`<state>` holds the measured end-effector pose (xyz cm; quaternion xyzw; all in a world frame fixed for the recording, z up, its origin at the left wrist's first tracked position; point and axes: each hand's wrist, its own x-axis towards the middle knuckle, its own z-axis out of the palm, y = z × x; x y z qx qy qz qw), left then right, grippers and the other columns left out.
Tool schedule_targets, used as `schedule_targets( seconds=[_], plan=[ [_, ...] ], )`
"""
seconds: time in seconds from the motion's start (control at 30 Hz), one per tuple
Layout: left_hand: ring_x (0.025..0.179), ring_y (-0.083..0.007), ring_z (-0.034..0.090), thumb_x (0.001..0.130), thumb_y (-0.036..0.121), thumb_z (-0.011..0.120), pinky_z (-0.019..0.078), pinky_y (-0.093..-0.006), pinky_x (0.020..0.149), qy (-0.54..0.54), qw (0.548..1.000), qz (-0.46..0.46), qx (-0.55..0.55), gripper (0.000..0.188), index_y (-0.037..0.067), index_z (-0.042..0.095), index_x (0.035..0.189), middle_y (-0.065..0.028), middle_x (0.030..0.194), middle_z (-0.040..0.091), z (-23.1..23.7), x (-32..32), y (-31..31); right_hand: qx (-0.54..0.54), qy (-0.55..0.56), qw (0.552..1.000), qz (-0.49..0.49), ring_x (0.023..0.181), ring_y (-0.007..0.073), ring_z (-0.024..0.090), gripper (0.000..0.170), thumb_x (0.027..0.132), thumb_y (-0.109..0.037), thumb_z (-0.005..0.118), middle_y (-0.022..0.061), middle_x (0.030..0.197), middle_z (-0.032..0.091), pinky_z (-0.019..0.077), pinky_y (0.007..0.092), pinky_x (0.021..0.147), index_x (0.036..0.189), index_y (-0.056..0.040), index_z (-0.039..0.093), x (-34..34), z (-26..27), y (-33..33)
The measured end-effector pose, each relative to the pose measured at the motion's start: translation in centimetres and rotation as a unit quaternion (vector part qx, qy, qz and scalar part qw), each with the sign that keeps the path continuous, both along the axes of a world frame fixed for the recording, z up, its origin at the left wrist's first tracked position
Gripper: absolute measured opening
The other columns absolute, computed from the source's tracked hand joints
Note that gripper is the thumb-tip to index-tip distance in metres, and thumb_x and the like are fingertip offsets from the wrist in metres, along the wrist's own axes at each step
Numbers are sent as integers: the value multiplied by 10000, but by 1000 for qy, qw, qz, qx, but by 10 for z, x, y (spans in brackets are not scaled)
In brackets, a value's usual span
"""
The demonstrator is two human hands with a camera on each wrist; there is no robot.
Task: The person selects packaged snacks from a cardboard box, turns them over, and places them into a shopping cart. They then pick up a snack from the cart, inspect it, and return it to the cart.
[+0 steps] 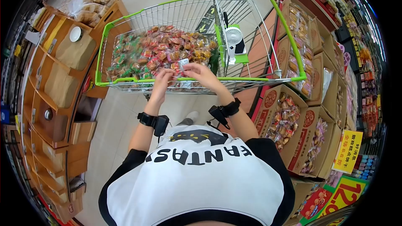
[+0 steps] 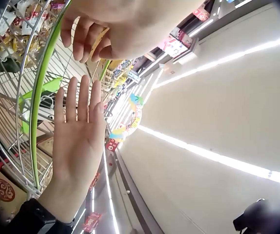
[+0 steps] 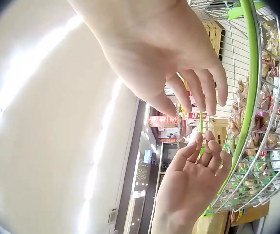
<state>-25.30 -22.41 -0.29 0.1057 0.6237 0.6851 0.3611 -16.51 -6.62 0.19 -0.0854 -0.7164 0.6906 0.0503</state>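
Note:
Both hands are raised at the near side of a shopping cart with a green rim. My left hand has its fingers loosely bent, and nothing shows in them. My right hand reaches in from the right, its fingertips close to the left hand's. In the left wrist view the right hand shows its palm with fingers straight. The right wrist view shows the left hand palm out, fingers bent. Behind the hands lie many small wrapped snacks in the cart, among them a white packet.
A white fan sits by a green panel at the cart's right end. Wooden shelves line the left. Cardboard boxes of packaged snacks stand on the right, with a yellow sign below them.

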Motion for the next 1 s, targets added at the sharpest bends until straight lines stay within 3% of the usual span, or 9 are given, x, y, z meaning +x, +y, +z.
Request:
schedule_targets(
  seconds=[0.33, 0.47, 1.0],
  plan=[
    [710, -81, 510, 830, 102, 408, 405, -204, 628, 9, 992, -125, 13, 124, 51, 518, 860, -15, 784, 546, 2, 32, 30, 23, -17, 999, -22, 806, 130, 555, 212, 775, -127, 536, 59, 874, 594, 435, 256, 715, 953, -15, 560, 44, 0, 9],
    [719, -86, 513, 826, 98, 406, 406, -203, 633, 5, 987, -158, 12, 127, 50, 518, 861, -13, 768, 534, 1, 43, 44, -37, -7, 998, -51, 743, 103, 545, 173, 750, -76, 547, 38, 809, 577, 435, 234, 671, 915, -24, 554, 62, -14, 17],
    [744, -79, 507, 809, 104, 431, 403, -206, 706, 23, 940, -340, 4, 122, 43, 511, 877, -19, 776, 538, -4, 86, 107, -22, -8, 975, -221, 676, 56, 506, 107, 742, -51, 535, -1, 747, 544, 412, 192, 618, 846, -25, 544, 137, -14, 35]
  ],
)
